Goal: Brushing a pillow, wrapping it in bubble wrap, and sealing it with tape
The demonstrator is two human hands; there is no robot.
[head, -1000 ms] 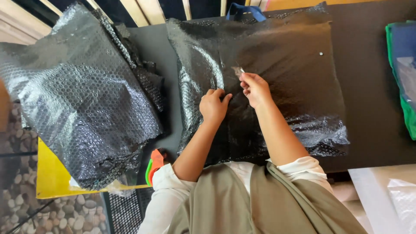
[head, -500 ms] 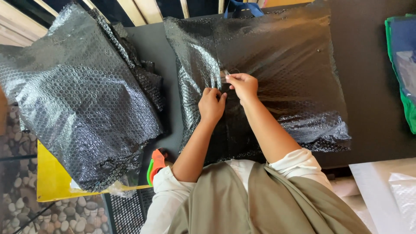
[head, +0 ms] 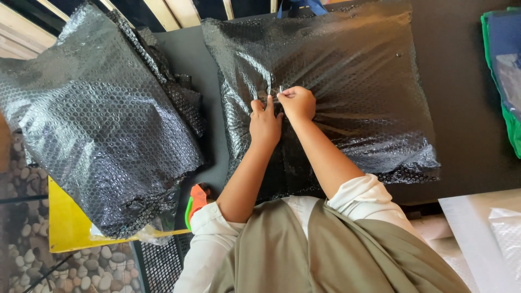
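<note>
A person is working both hands at the centre of the frame on a black bubble-wrapped parcel lying on a dark table. The left hand is pressing flat, fingers close together, on the wrap. The right hand is pinching a small clear piece, likely tape, between thumb and forefinger. The parcel looks soft, light and slippery, best gripped at its edges. A second wrapped bundle is sitting at upper left.
</note>
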